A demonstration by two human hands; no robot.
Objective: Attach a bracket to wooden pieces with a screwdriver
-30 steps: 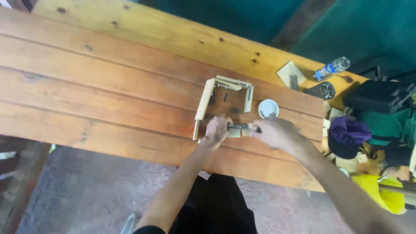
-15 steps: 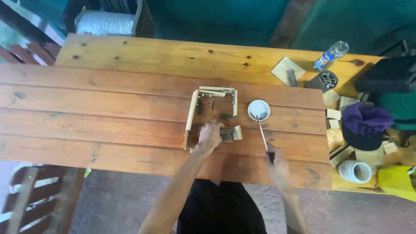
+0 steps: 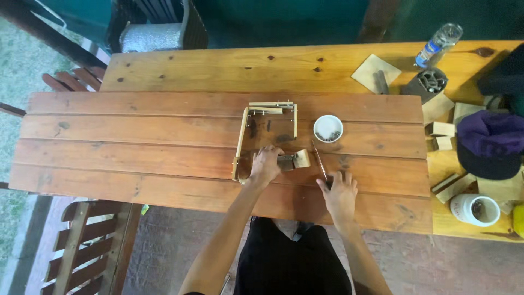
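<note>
A small open frame of thin wooden strips lies on the wooden table. My left hand presses on its near end, next to a small wooden block fixed to the frame. My right hand rests on the table to the right, its fingers on the handle end of a thin, long metal tool that lies flat. A small white bowl holding dark small pieces sits just beyond the tool's tip.
At the right end lie a plastic bottle, a flat wooden square, several wood offcuts, a purple cap and a white cup. Slatted benches stand at the near left.
My right hand has left the frame and moved right and nearer, down onto the thin tool. The view has pulled back. My left hand stays on the frame.
</note>
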